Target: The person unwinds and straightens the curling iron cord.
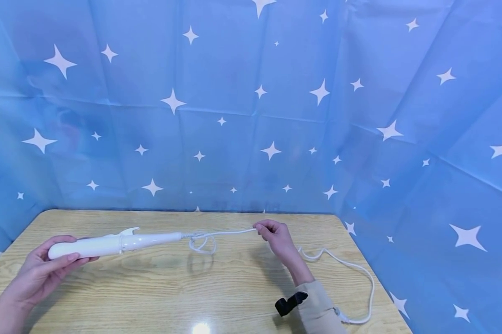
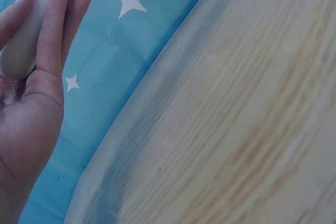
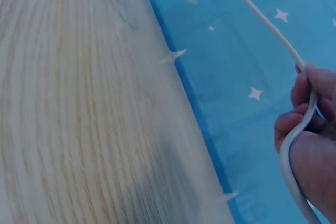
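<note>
A white curling iron (image 1: 150, 240) with a small clip lever on top is held up over the table, nearly level. My left hand (image 1: 42, 276) grips its thick, rounded end between thumb and fingers. In the left wrist view, the fingers (image 2: 50, 35) lie along that smooth barrel. From the thin end runs a white cord (image 1: 230, 232), with a loose loop (image 1: 202, 250) hanging close to the handle. My right hand (image 1: 281, 243) pinches the cord between thumb and fingertips, drawing that stretch fairly straight. In the right wrist view, the cord (image 3: 268, 22) passes through the fingers and down over the palm side.
Beyond the right hand, more cord (image 1: 369, 278) curves across the right side of the wooden table (image 1: 184, 297) to an end by the right sleeve (image 1: 319, 306). A black strap mount (image 1: 290, 304) sits on that wrist. Blue star-patterned cloth (image 1: 225, 93) hangs behind and right.
</note>
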A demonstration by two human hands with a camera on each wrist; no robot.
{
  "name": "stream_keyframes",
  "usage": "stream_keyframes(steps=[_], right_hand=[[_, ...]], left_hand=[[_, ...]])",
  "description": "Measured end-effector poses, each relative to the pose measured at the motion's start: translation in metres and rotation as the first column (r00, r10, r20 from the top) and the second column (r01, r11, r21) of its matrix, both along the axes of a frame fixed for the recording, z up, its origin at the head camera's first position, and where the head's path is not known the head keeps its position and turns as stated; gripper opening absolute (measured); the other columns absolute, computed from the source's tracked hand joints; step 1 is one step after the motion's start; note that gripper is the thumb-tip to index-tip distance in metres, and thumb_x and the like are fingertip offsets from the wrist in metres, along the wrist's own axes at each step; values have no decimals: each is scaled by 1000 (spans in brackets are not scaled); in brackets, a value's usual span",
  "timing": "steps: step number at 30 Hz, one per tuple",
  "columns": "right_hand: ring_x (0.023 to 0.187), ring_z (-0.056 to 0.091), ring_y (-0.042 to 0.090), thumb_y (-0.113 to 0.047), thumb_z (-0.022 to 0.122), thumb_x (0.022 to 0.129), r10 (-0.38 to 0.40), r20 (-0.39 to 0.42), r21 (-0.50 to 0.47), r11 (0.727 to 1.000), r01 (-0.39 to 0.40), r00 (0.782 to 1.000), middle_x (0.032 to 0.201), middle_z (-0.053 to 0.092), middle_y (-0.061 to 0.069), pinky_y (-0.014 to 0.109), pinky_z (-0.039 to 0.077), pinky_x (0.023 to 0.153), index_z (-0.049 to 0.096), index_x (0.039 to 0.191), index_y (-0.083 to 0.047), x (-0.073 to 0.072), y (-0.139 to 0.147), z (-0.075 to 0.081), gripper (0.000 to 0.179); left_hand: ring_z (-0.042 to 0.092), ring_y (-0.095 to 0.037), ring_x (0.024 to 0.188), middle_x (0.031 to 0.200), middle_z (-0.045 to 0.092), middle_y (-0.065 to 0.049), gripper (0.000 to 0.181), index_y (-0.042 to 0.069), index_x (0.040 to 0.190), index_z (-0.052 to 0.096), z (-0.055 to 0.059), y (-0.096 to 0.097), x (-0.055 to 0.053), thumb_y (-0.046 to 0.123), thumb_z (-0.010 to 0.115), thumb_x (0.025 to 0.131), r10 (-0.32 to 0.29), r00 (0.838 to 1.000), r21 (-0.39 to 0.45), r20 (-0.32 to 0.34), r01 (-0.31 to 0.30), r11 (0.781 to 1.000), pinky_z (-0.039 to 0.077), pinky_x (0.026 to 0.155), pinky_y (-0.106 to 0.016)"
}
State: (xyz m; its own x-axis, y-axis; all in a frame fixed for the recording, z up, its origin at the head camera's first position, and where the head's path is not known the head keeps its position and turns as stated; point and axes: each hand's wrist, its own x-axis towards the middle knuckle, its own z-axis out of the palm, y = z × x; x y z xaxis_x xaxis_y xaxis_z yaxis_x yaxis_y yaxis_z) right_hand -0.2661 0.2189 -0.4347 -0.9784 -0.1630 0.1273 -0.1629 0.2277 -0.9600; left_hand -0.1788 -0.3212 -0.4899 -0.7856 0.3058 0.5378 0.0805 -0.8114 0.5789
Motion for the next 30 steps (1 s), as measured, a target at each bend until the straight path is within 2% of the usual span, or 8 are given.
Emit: stream_keyframes(steps=[6, 10, 13, 16, 19, 23, 28, 30], right_hand=[[72, 43, 18, -11, 59, 105, -118, 9, -32, 992, 118, 993, 81, 55, 4, 23, 38, 58, 72, 110, 6, -8, 18, -6, 22], [74, 46, 17, -9, 58, 105, -163, 10, -68, 984, 163, 987, 84, 57, 4, 25, 44, 62, 72, 108, 5, -11, 23, -9, 19], [73, 48, 17, -8, 58, 105, -158, 17, -37, 987, 158, 987, 84, 57, 2, 27, 48, 65, 71, 107, 6, -13, 22, -14, 19], [75, 50, 20, -8, 58, 105, -133, 29, 7, 991, 132, 991, 86, 59, 2, 30, 50, 66, 70, 109, 7, -13, 20, -17, 20], [84, 58, 24, -11, 59, 104, -103, 47, 36, 994, 101, 994, 92, 66, 5, 31, 54, 71, 70, 112, 7, -12, 17, -19, 22], [95, 65, 24, -11, 60, 104, -65, 54, 39, 997, 63, 996, 101, 72, 10, 34, 58, 79, 70, 112, 8, -10, 13, -19, 24], [91, 65, 19, -7, 60, 103, -46, 33, -4, 999, 46, 998, 98, 73, 11, 38, 61, 83, 69, 109, 11, -9, 7, -18, 21], [91, 65, 17, -6, 60, 103, -25, 14, -8, 1000, 25, 1000, 99, 72, 13, 40, 62, 86, 68, 110, 13, -9, 3, -18, 21]], left_hand=[[58, -60, 114, 137, 56, -29, 58, -16, 134, 53, -5, -13, 4, -32, 13, 95, -9, 1000, 80, 2, 9, 997, 49, 105, -51], [59, -59, 114, 137, 51, -24, 59, -15, 136, 52, -9, -23, 8, -30, 12, 96, 29, 999, 97, 24, -31, 995, 51, 105, -50], [58, -59, 115, 137, 45, -23, 59, -14, 138, 51, -9, -27, 9, -30, 11, 97, 35, 999, 108, 15, -36, 993, 50, 106, -50], [54, -62, 118, 140, 41, -23, 60, -15, 140, 48, -8, -29, 7, -29, 9, 97, -4, 1000, 131, -11, 6, 991, 46, 109, -51], [52, -63, 120, 141, 40, -23, 61, -15, 140, 47, -6, -29, 6, -28, 7, 97, -32, 999, 138, -21, 35, 990, 43, 111, -51], [55, -61, 118, 140, 42, -22, 59, -15, 139, 49, -4, -28, 7, -28, 8, 98, -7, 1000, 130, 0, 7, 991, 47, 109, -51], [58, -59, 116, 139, 46, -21, 58, -13, 138, 51, -3, -26, 8, -28, 11, 98, 28, 1000, 97, 8, -29, 995, 49, 106, -50], [59, -58, 115, 140, 50, -22, 58, -13, 137, 52, -3, -25, 9, -28, 12, 98, 25, 1000, 98, 19, -27, 995, 50, 105, -51]])
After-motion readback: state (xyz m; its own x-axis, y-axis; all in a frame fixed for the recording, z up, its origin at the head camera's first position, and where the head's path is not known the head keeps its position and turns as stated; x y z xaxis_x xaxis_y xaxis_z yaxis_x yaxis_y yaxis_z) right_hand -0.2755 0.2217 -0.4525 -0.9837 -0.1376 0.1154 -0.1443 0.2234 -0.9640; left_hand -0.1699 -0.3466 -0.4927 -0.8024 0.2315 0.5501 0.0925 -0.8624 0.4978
